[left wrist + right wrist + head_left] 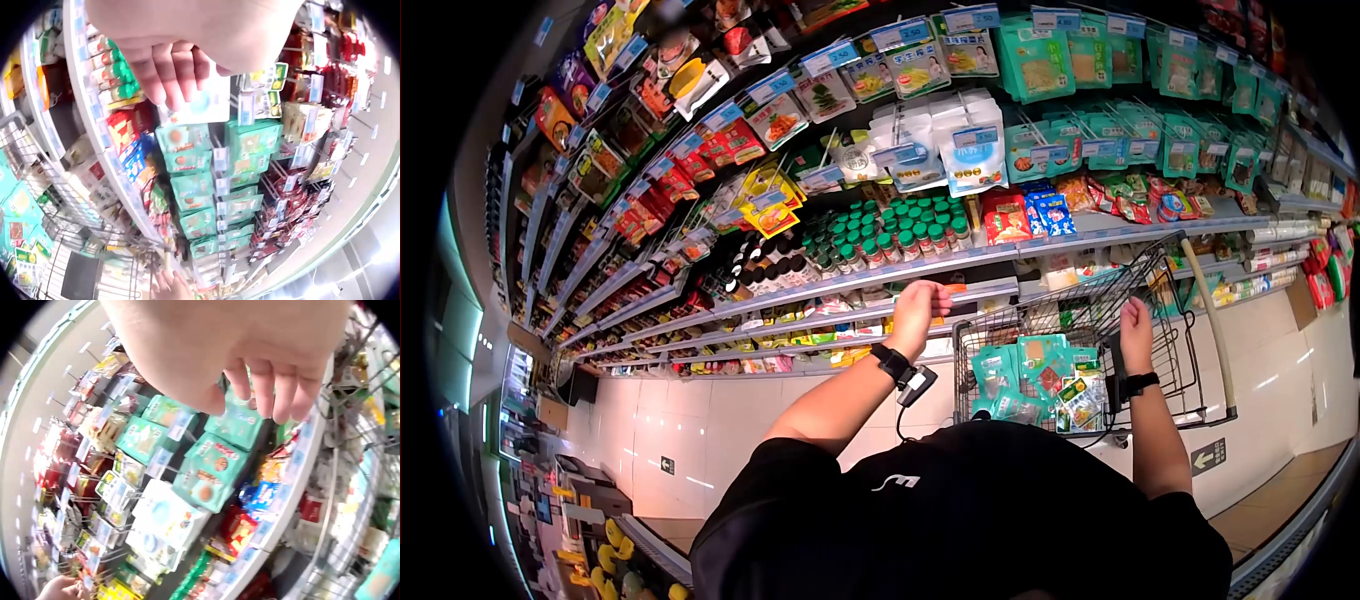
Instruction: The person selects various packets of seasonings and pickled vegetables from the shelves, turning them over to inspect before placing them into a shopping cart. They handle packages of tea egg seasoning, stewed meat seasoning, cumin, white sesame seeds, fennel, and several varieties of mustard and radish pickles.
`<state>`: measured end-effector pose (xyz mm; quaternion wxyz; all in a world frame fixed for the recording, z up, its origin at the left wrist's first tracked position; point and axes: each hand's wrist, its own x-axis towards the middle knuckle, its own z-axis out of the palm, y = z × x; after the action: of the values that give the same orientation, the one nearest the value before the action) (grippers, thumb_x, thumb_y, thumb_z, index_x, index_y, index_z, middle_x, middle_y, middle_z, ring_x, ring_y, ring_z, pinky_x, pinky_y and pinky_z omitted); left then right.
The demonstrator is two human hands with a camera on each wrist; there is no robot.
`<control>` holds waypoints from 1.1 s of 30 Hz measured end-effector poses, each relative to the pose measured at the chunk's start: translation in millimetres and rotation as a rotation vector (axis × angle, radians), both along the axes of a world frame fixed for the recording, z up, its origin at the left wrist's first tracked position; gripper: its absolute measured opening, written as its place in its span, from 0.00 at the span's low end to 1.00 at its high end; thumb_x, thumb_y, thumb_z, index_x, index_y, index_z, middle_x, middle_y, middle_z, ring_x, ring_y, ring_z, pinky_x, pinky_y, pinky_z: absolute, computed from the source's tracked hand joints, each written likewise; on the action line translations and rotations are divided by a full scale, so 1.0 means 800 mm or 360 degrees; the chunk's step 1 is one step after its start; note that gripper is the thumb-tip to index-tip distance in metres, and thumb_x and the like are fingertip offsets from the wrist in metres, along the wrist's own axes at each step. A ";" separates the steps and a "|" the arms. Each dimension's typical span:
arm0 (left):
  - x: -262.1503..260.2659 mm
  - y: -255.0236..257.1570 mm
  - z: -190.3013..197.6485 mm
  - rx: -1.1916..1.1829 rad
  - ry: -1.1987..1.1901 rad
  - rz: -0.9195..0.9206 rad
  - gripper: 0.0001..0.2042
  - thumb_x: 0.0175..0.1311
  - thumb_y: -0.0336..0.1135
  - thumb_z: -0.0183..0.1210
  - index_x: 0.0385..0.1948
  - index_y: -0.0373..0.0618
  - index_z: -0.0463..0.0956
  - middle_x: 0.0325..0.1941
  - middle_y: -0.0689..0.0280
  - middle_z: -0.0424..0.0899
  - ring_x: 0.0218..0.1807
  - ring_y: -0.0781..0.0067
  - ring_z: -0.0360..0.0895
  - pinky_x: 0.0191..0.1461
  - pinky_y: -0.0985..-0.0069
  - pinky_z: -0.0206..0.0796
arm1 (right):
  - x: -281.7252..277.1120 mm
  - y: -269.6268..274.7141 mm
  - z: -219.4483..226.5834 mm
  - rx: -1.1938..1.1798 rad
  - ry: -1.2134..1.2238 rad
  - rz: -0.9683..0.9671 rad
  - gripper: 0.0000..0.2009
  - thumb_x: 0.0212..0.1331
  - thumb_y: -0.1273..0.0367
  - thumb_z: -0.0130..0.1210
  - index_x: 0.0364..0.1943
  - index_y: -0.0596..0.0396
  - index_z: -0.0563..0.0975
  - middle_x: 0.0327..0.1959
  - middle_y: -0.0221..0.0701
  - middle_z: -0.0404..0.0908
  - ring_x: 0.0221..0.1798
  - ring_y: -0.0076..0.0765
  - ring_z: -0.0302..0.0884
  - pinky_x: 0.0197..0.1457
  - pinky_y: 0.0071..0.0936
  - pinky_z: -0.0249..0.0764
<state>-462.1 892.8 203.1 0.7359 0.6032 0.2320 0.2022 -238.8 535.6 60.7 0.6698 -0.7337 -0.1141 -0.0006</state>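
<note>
My left hand (918, 318) hangs in the air left of the shopping cart (962, 372), its fingers loosely bent around nothing. Over the cart's right part, my right hand (1136, 330) is also bare, with relaxed fingers (284, 394) in the right wrist view. Several teal food packets (1040, 352) lie in the wire basket, along with a white-and-green packet (1083, 400). In front of both hands, white pouches (970, 150) and teal packets (1040, 60) hang from shelf hooks.
Green-capped jars (910, 235) stand on the shelf ahead, beside red packets (1006, 216) and blue packets (1052, 210). Shelves of bagged food curve away to the left. The cart's pale handle (1208, 310) is on its right side. Tiled floor (700, 420) shows behind and left.
</note>
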 end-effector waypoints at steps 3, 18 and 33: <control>-0.013 0.028 0.053 0.0017 -0.0203 0.0143 0.11 0.67 0.32 0.40 0.36 0.37 0.71 0.34 0.59 0.79 0.34 0.69 0.78 0.38 0.74 0.74 | -0.005 0.058 0.082 0.0144 -0.0076 0.0158 0.19 0.64 0.68 0.51 0.56 0.61 0.67 0.50 0.37 0.75 0.50 0.26 0.73 0.55 0.21 0.68; 0.045 0.295 0.263 0.0555 -0.0582 0.0311 0.21 0.67 0.41 0.44 0.56 0.35 0.67 0.57 0.57 0.73 0.60 0.65 0.70 0.61 0.72 0.62 | -0.030 0.459 0.431 0.0439 -0.0530 0.1404 0.20 0.64 0.70 0.49 0.60 0.59 0.65 0.58 0.34 0.71 0.61 0.28 0.67 0.60 0.26 0.66; 0.181 0.473 0.269 0.1139 -0.0231 0.0283 0.28 0.54 0.37 0.52 0.58 0.34 0.63 0.58 0.54 0.72 0.59 0.61 0.67 0.62 0.73 0.55 | 0.083 0.759 0.445 0.0090 -0.0322 0.1029 0.41 0.49 0.65 0.56 0.68 0.60 0.51 0.65 0.48 0.61 0.65 0.44 0.61 0.64 0.32 0.59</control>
<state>-317.4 1271.4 418.5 0.4724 0.7838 0.1455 0.3759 -172.0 1142.8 416.4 0.6407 -0.6370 -0.4066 0.1357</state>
